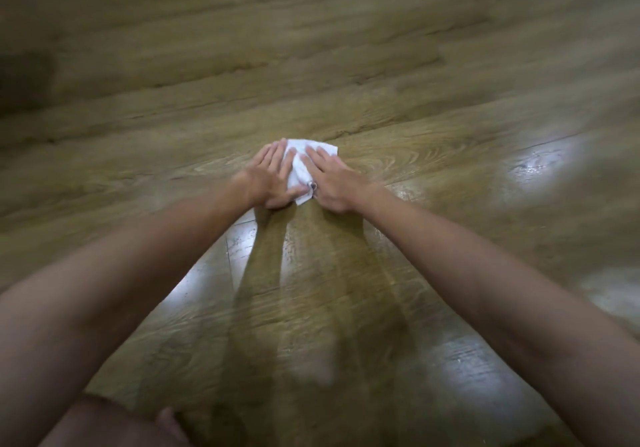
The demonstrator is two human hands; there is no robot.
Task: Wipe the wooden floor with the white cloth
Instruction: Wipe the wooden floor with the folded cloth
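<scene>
Both palms lie flat on the white cloth [304,166], left hand [273,178] and right hand [329,180] spread, not clenched, mid-stroke on the wooden floor [346,65]; shiny boards nearer than the cloth look wiped, those beyond seemingly not.

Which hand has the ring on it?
The right hand: a ring shows on its thumb, by the near edge of the white cloth. The left hand shows none.
</scene>
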